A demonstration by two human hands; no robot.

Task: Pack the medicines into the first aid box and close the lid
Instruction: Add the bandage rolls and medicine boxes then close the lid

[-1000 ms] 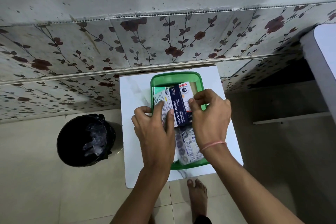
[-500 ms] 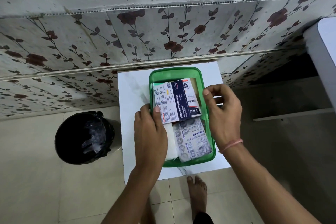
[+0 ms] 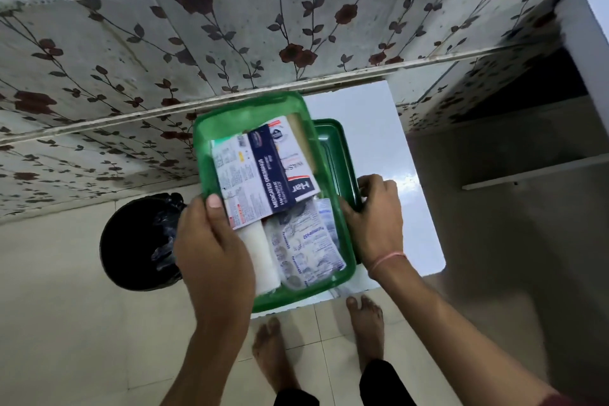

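I see the first aid box (image 3: pixel 298 296) is translucent green, and the lid (image 3: pixel 342 158) just to its right is the same green. Inside the box, one carton (image 3: pixel 263 184) is white with a dark navy band and white letters; the blister strips (image 3: pixel 306 250) near it are silver with blue print. Behind the box, the wall (image 3: pixel 230 36) is pale with dark red roses and grey leaves. Left of the box, the bin (image 3: pixel 138 244) is black.

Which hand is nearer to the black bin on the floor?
Left. The left hand holds the green box beside the black bin; the right hand is across the box.
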